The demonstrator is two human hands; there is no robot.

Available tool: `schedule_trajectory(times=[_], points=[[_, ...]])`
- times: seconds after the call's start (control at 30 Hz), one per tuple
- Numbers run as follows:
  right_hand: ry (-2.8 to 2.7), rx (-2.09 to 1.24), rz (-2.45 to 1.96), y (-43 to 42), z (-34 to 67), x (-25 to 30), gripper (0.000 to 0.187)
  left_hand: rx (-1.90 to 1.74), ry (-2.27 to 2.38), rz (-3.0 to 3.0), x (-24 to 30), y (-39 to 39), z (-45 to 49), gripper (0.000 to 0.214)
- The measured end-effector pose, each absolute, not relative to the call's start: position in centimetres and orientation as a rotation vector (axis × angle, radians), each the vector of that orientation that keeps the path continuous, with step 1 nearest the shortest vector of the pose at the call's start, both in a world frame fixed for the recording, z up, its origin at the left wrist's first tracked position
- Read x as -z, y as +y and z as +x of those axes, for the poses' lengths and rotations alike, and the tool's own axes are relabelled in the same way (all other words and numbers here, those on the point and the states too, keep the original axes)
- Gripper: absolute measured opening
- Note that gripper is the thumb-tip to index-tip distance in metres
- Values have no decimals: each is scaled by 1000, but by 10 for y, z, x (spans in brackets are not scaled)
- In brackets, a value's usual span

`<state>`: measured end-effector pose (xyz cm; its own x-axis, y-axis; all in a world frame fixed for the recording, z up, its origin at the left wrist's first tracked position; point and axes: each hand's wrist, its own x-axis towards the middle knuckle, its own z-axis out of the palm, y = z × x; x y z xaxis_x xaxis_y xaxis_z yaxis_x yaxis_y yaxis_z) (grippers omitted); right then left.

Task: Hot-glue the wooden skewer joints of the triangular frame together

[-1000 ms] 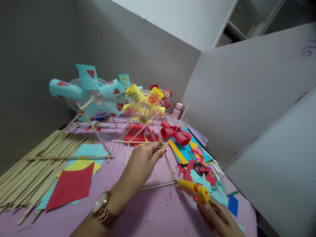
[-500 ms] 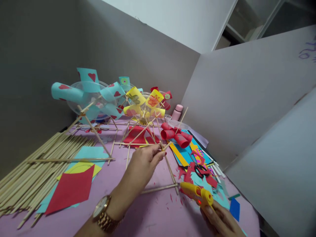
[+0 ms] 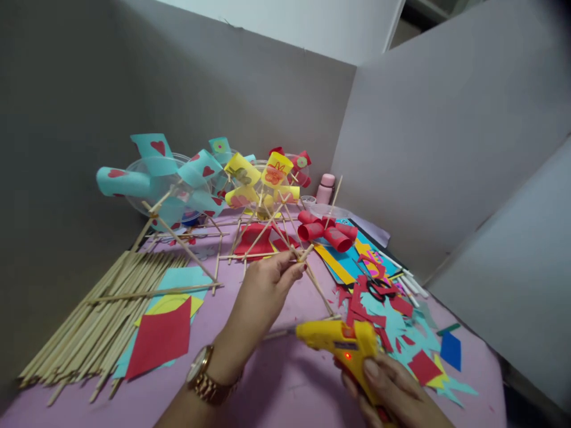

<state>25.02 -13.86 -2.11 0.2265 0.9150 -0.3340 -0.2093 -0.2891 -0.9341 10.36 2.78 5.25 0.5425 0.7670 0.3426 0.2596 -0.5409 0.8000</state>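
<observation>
Sticks (image 3: 320, 292) pinched by my left hand (image 3: 264, 289) slant rightward from its closed fingertips, lower end near the glue gun (image 3: 332, 336) wrapped in my right hand (image 3: 392, 386).

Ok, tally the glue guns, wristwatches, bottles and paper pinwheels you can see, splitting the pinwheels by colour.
Yellow glue gun: 1
Wristwatch: 1
Pink bottle: 1
Turquoise pinwheels: 2
Yellow pinwheel: 1
Red pinwheels: 2
Total: 8

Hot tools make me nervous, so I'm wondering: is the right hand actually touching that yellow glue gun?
Touching. The head view shows the right hand wrapped around the handle of the yellow glue gun, with no gap between them.
</observation>
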Motion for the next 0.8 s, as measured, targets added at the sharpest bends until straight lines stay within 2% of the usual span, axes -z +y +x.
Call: schedule_trajectory(times=[0.13, 0.27, 0.8], points=[[-881, -1456, -1179, -114, 219, 28, 47, -876, 801, 2059, -52, 29, 104, 19], [-778, -1517, -1078, -99, 203, 43, 46, -861, 782, 2036, -51, 31, 105, 18], [-589, -1578, -997, -88, 193, 53, 44, -897, 769, 1959, -54, 27, 107, 16]])
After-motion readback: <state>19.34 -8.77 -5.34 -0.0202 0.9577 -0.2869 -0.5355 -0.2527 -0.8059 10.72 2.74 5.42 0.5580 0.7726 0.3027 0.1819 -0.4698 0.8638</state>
